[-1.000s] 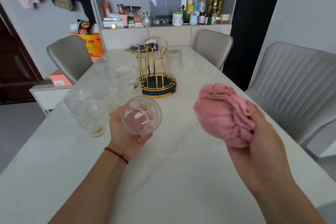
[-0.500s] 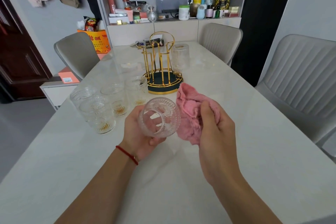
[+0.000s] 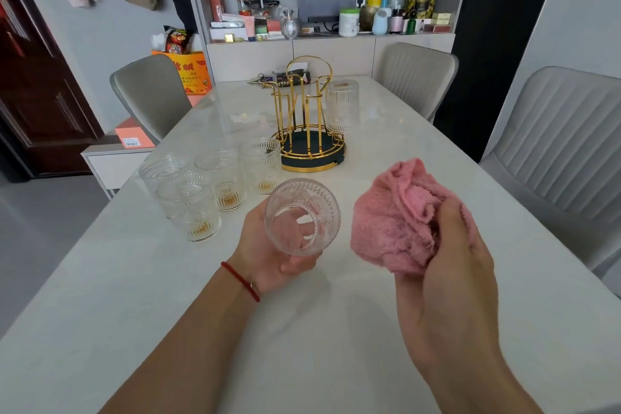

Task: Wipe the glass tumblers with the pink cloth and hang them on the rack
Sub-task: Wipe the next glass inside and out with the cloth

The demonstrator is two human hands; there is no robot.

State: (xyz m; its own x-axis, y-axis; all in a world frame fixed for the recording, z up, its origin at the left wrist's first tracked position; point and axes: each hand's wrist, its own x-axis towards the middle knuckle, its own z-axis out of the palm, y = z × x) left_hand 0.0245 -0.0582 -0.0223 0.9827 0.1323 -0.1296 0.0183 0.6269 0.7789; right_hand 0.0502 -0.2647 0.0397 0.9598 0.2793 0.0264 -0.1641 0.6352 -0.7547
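Half a second ago the pink cloth [image 3: 400,222] was pressed up against the held tumbler [image 3: 302,217]; now it sits apart from it, off to the right, with a strip of table [image 3: 336,329] showing between them.

That tumbler is clear glass with an embossed pattern of dots and ribs around its wall. It lies tilted on its side above the table, mouth turned toward the camera, so fingers can be seen through the glass. The left hand [image 3: 268,255] grips it from below and behind, thumb curled under the lower rim, with a red string bracelet [image 3: 240,281] on the wrist. The right hand [image 3: 453,252] clutches the cloth, bunched into a fluffy wad, with the thumb pressing into its folds and the back of the hand facing the camera.

Four more tumblers [image 3: 205,188] of the same kind stand upright in a cluster on the left of the table, some with an amber tint at the bottom. Beyond them stands the rack [image 3: 311,121], gold wire on a dark round base, with one ribbed glass [image 3: 342,104] hanging upside down on its right side. Grey chairs [image 3: 564,141] surround the table.
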